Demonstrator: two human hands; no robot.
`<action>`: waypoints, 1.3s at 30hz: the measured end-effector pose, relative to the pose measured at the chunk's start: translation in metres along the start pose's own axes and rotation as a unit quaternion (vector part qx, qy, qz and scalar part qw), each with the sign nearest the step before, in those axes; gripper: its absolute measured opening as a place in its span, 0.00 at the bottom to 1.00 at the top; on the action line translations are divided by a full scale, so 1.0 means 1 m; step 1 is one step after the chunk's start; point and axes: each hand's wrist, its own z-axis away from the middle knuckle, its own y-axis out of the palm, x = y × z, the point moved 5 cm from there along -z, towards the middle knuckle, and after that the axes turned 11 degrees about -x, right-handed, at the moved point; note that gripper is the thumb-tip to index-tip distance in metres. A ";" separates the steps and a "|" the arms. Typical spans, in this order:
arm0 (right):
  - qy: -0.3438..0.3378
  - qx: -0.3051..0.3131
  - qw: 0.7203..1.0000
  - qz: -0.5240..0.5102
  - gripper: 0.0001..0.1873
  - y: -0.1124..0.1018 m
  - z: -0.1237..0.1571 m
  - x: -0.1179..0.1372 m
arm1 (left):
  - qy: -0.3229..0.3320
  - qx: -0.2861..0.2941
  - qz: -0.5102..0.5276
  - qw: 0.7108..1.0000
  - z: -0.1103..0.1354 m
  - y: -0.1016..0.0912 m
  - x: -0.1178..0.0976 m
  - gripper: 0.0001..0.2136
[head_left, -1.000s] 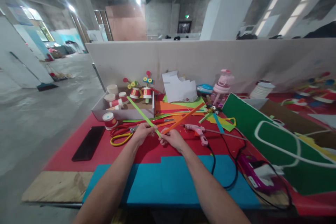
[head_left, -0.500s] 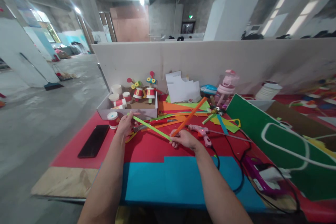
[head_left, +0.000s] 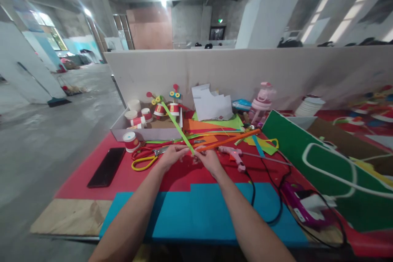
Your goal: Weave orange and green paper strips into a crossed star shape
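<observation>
A light green paper strip point(head_left: 178, 126) and an orange paper strip point(head_left: 236, 140) meet at one end in a V between my hands. My right hand point(head_left: 210, 160) is closed on the joined ends, thumb near the corner. My left hand point(head_left: 174, 156) has its fingers pinched together at the same corner, by the green strip's lower end; its fingertips are partly hidden. The green strip points up and to the far left, the orange one to the right. Yellow-handled scissors point(head_left: 144, 163) lie left of my left hand. A pink glue gun point(head_left: 233, 156) lies to the right of my right hand.
A black phone point(head_left: 106, 168) and a paper cup point(head_left: 131, 142) are at left. Behind stands a box point(head_left: 147, 134) with cups and cup figures. A green board point(head_left: 307, 172), a purple power strip point(head_left: 302, 206) and black cables take up the right. Blue sheets point(head_left: 221, 213) cover the front edge.
My left hand has left the green strip's far end and moved right to the joined corner. The green strip has swung upward, the orange one down to the right. The scissors are now uncovered.
</observation>
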 end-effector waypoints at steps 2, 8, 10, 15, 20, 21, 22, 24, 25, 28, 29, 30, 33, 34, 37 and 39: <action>-0.002 0.008 1.000 0.019 0.18 0.003 0.002 -0.002 | 0.003 0.007 -0.023 1.000 0.003 0.010 0.005 0.19; 0.029 0.066 0.995 0.068 0.18 0.005 0.008 -0.004 | 0.011 -0.080 0.012 0.997 -0.004 -0.012 0.005 0.22; 0.038 0.086 0.993 0.073 0.18 0.004 0.009 -0.002 | -0.001 -0.108 0.056 0.993 -0.007 -0.025 0.001 0.19; 0.059 0.152 0.985 0.065 0.19 0.000 0.013 -0.001 | -0.018 -0.177 0.136 0.975 -0.013 -0.058 -0.006 0.15; 0.056 0.199 0.977 0.057 0.19 -0.001 0.017 0.000 | -0.013 -0.244 0.179 0.953 -0.015 -0.096 -0.005 0.17; 0.057 0.207 0.975 0.055 0.19 -0.001 0.018 0.000 | -0.010 -0.254 0.184 0.950 -0.016 -0.102 -0.004 0.18; 0.057 0.213 0.974 0.054 0.19 -0.001 0.018 0.002 | -0.006 -0.264 0.189 0.946 -0.016 -0.108 -0.003 0.18; 0.058 0.220 0.972 0.058 0.19 -0.003 0.019 0.004 | 0.004 -0.283 0.201 0.938 -0.017 -0.116 -0.002 0.17; 0.058 0.222 0.971 0.060 0.19 -0.004 0.019 0.005 | 0.007 -0.291 0.208 0.934 -0.018 -0.119 -0.001 0.17; 0.066 0.228 0.969 0.063 0.20 -0.010 0.020 0.010 | 0.011 -0.307 0.223 0.925 -0.020 -0.121 0.002 0.17; 0.069 0.230 0.969 0.062 0.21 -0.011 0.020 0.011 | 0.013 -0.311 0.226 0.923 -0.020 -0.120 0.002 0.17; 0.071 0.230 0.969 0.059 0.21 -0.013 0.020 0.013 | 0.015 -0.313 0.229 0.922 -0.020 -0.119 0.002 0.17; 0.068 0.224 0.971 0.054 0.21 -0.016 0.022 0.021 | 0.023 -0.313 0.238 0.919 -0.019 -0.116 0.000 0.17; 0.065 0.222 0.971 0.054 0.21 -0.017 0.022 0.023 | 0.026 -0.314 0.241 0.918 -0.019 -0.115 -0.001 0.16; 0.060 0.222 0.971 0.061 0.20 -0.021 0.024 0.029 | 0.031 -0.330 0.250 0.910 -0.018 -0.118 -0.002 0.16; 0.055 0.224 0.971 0.061 0.19 -0.023 0.025 0.031 | 0.032 -0.353 0.257 0.899 -0.017 -0.124 -0.001 0.16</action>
